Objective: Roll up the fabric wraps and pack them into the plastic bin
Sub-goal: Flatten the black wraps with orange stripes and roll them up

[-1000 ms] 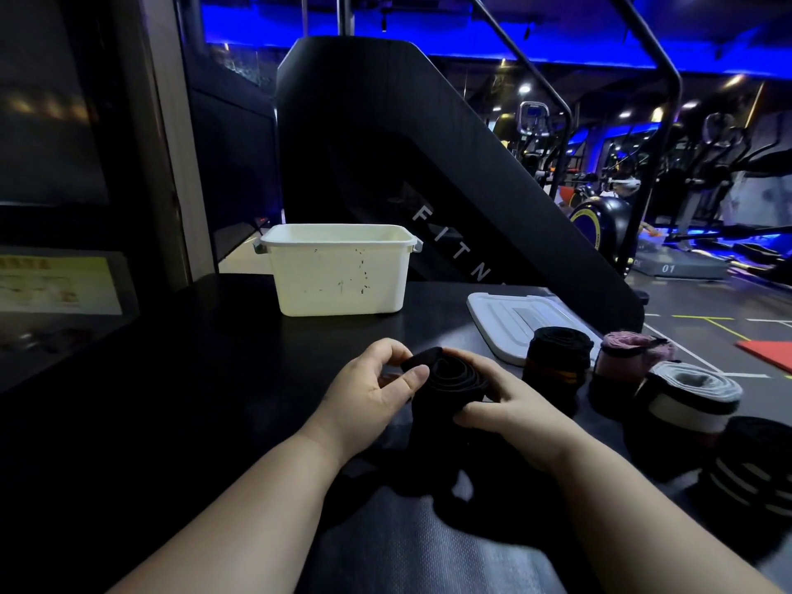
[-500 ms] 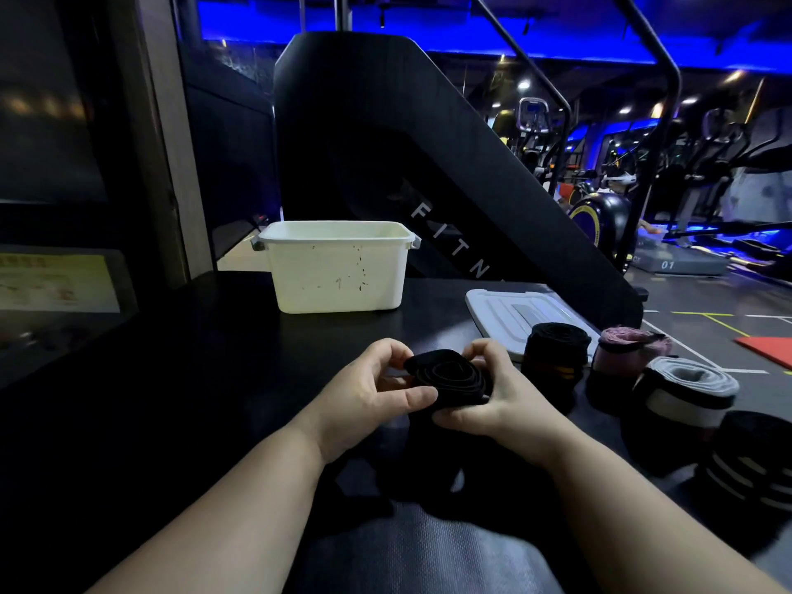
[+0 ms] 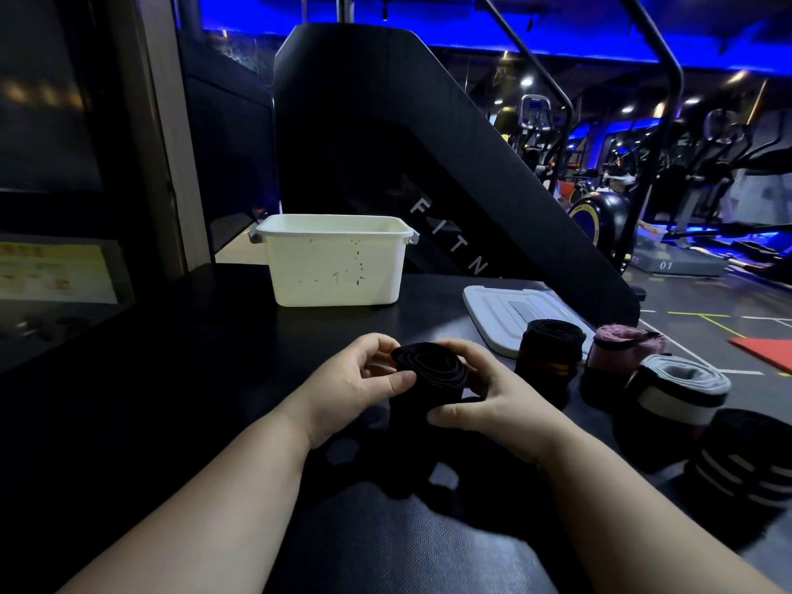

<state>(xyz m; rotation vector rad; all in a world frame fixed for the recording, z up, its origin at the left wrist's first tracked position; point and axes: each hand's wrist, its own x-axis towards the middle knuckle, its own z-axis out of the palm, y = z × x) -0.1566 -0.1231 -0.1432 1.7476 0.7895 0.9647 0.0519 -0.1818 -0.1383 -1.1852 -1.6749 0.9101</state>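
Rolling a black wrap [image 3: 428, 370] at frame centre, both hands clasped round it

Thumb and fingers of the left hand [image 3: 355, 379] pinch the coil's edge while the right hand [image 3: 484, 400] cups its other side, and a loose tail hangs to the dark table [image 3: 193, 379]. I judge the job about midway: a black roll [image 3: 548, 349], pink roll [image 3: 621, 345], grey-white roll [image 3: 681, 388] and striped roll [image 3: 745, 456] stand at the right edge, unpacked, and the bin [image 3: 334, 267], upper centre, shows nothing above its rim. The wraps look soft and woven, coiled into squat cylinders; the bin is hard, cream, scuffed plastic, its flat ribbed lid [image 3: 497, 315] beside the rolls
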